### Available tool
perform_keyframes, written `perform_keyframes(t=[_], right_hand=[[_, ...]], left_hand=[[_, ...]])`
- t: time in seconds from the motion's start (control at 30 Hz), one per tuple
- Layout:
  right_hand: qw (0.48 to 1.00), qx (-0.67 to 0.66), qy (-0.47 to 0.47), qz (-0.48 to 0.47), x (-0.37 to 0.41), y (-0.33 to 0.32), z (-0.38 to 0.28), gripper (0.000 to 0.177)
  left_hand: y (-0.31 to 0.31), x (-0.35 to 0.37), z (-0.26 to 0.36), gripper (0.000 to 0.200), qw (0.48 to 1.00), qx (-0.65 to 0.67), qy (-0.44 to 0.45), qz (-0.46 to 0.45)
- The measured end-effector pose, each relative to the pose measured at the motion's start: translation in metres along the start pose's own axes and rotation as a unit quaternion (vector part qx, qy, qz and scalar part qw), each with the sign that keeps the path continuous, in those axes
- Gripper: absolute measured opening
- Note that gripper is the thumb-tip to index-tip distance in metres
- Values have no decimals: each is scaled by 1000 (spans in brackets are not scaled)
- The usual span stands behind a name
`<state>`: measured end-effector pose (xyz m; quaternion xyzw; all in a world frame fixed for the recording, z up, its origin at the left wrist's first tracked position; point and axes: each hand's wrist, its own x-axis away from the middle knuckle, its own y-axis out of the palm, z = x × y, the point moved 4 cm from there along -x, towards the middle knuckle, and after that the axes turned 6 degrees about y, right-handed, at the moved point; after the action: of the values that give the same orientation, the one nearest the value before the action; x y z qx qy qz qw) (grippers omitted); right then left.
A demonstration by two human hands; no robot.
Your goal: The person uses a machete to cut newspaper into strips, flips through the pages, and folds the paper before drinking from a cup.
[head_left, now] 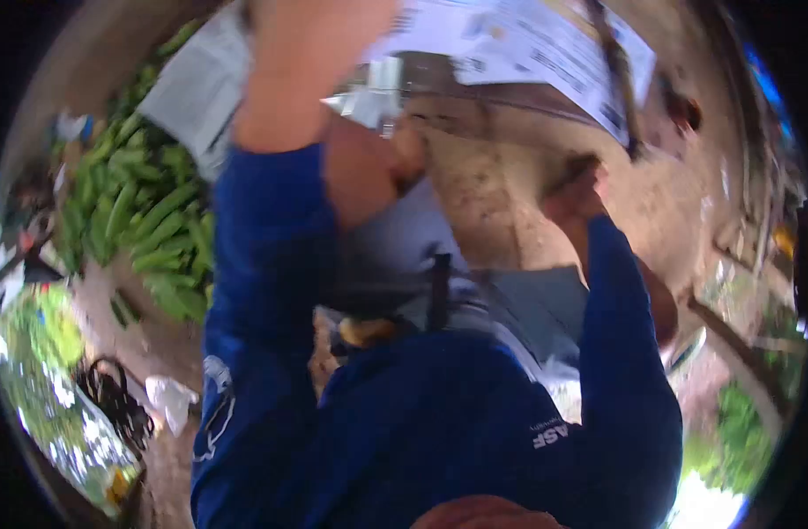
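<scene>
My left hand reaches to the top edge of the head view, badly blurred, its fingers hidden. The bare forearm comes out of a blue sleeve beside a printed newspaper sheet. That sheet lies against a heap of long green vegetables on the left. My right hand is held out over the brown ground, fingers curled. A dark smeared shape overlaps its fingertips; I cannot tell what it is. Beyond this hand, more printed newspaper sheets are spread out, with a dark stick-like bar across them.
My bent legs frame a grey cloth and a dark strap at my lap. At lower left lie a white plastic bag and a dark coiled rope-like bundle. Wooden poles run along the right side.
</scene>
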<state>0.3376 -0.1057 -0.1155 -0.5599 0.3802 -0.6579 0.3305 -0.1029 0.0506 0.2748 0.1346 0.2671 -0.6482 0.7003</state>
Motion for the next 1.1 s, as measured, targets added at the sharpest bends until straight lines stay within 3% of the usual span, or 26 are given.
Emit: perform_keyframes(t=[0.07,0.13,0.23,0.3,0.37,0.47,0.63,0.77,0.87,0.93,1.0,1.1], right_hand=[[1000,-20,-10,2,4,-3,-9,58],[998,-52,-19,-2,-2,-15,-41,63],[998,-58,-4,-9,10,-29,-61,70],[998,-56,9,-15,14,-35,-67,75],[998,-54,22,-26,19,-41,-71,80],[997,-53,38,-39,29,-49,-78,88],[998,-31,40,-23,39,-61,-87,100],[997,44,-19,60,50,-77,-111,111],[941,187,-177,220,68,-81,-128,104],[936,183,-179,241,74,-83,-118,99],[976,69,-86,189,67,-83,-101,94],[988,-88,40,119,51,-71,-89,84]], left_hand=[[29,1,-5,23,998,-41,18,-37],[0,-9,-16,24,990,-122,32,-69],[4,-5,8,24,994,-20,96,-51],[32,-6,-8,23,990,-135,41,-28],[51,-5,-8,23,994,-91,47,-30],[68,-2,8,24,992,-65,23,-103],[94,6,20,19,991,-47,55,-116],[97,9,27,16,986,-57,62,-145],[94,10,31,16,983,-55,58,-165],[91,10,34,16,986,-36,57,-154],[84,11,34,15,990,-17,52,-128],[80,9,32,14,993,-14,53,-109]])
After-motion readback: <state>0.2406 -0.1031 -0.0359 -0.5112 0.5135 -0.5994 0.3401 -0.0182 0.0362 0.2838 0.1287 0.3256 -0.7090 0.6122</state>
